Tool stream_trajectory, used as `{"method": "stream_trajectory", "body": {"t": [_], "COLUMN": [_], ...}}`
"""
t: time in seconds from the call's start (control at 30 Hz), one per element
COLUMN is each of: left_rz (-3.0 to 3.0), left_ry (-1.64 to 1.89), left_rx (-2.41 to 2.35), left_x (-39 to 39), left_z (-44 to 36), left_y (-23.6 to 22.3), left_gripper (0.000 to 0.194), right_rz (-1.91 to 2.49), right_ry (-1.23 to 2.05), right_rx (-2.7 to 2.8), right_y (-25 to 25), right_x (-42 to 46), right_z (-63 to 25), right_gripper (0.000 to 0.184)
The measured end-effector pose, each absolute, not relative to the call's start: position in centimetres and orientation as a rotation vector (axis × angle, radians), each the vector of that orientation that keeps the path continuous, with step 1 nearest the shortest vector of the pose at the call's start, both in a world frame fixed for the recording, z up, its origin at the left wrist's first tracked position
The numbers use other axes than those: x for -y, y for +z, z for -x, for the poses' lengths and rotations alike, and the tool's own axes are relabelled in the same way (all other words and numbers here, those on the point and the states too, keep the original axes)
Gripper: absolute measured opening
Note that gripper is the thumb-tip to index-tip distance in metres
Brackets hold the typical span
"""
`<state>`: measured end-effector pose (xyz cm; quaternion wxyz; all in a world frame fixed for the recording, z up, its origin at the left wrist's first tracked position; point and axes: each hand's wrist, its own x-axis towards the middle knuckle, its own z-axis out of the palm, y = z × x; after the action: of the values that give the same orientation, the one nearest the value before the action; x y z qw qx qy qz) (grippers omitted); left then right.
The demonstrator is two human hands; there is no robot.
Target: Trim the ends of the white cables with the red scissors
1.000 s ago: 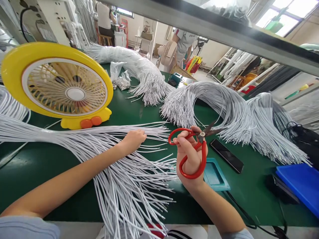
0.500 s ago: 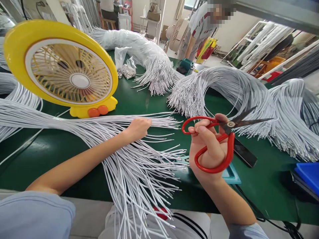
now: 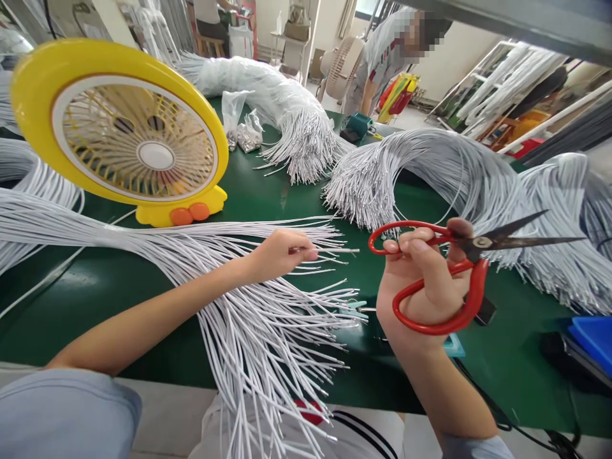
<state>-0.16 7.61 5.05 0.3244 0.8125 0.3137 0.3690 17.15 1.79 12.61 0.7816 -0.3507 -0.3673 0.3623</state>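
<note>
My left hand [image 3: 282, 255] pinches a white cable [image 3: 340, 250] near its end, which sticks out to the right past the fingertips. Below and around that hand, a bundle of white cables [image 3: 258, 344] fans out across the green table and over its front edge. My right hand [image 3: 425, 280] is closed around a pair of scissors [image 3: 482, 243] with red handles. The scissor blades stand apart and point right, away from the cable. Between the hands lies a small pale-green tool [image 3: 354, 308], partly covered by cable ends.
A yellow fan [image 3: 119, 54] stands at the left. Large cable coils [image 3: 440, 159] and a plastic-wrapped bundle [image 3: 248, 83] lie at the back. A phone [image 3: 486, 311] and a blue tray [image 3: 593, 341] are on the right. Another person [image 3: 382, 57] bends over beyond the table.
My left hand has moved slightly right, and a cable end now shows beyond its fingers. My right hand has shifted right with the scissors, covering more of the phone.
</note>
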Motion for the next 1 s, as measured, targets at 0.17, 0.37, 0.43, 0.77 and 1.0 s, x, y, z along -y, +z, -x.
{"method": "stream_trajectory", "body": {"t": [0.17,0.37,0.43,0.77,1.0], "left_rz": [-2.154,-2.119,-2.118,-2.002,-1.586], "left_ry": [1.156,1.321,1.380,1.427,1.147], "left_rx": [-0.563,-0.535,-0.539,-0.837,-0.815], "left_x": [-4.9,-3.7,-3.6,-3.9,-4.0], "left_z": [-0.2,0.1,0.1,0.4,0.2], "left_y": [7.1,8.7,8.8,9.2,9.9], "left_gripper": [0.019,0.015,0.015,0.010,0.018], "right_rz": [0.773,0.851,0.858,0.924,0.954], "right_ry": [0.790,0.897,0.947,1.064,1.100], "right_rx": [0.801,0.902,0.928,0.995,1.037], "right_y": [12.0,10.2,9.9,9.0,8.8], "right_x": [-1.8,-1.2,-1.1,-1.0,-1.0], "right_z": [-16.8,-15.8,-15.7,-15.2,-14.9], "right_gripper": [0.036,0.033,0.033,0.032,0.031]}}
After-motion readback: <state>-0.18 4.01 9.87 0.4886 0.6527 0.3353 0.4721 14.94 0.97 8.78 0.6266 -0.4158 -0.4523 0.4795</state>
